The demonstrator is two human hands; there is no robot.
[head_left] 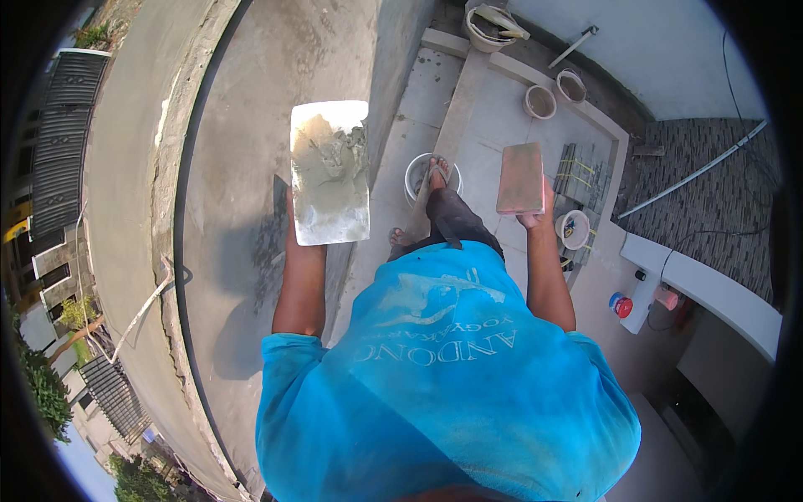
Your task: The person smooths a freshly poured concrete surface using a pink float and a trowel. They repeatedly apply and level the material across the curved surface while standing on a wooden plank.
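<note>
My left hand (290, 197) is mostly hidden beneath a white rectangular board (339, 222), which it holds up from below. Wet grey mortar (326, 159) lies spread and heaped on the board. A dark pointed shape (280, 197) shows beside that hand; whether it is a tool I cannot tell. In my right hand (539, 213) is a flat, reddish-brown rectangular block (521, 180), gripped near its lower right corner, fingers partly hidden. The block and the board are well apart.
A grey plastered wall (259, 134) runs along my left. One sandalled foot is over a white bucket (410, 180). Several buckets stand ahead, including a brown-filled one (540, 102). Bundled grey stone strips (579, 180) and a white pail (573, 230) sit to the right.
</note>
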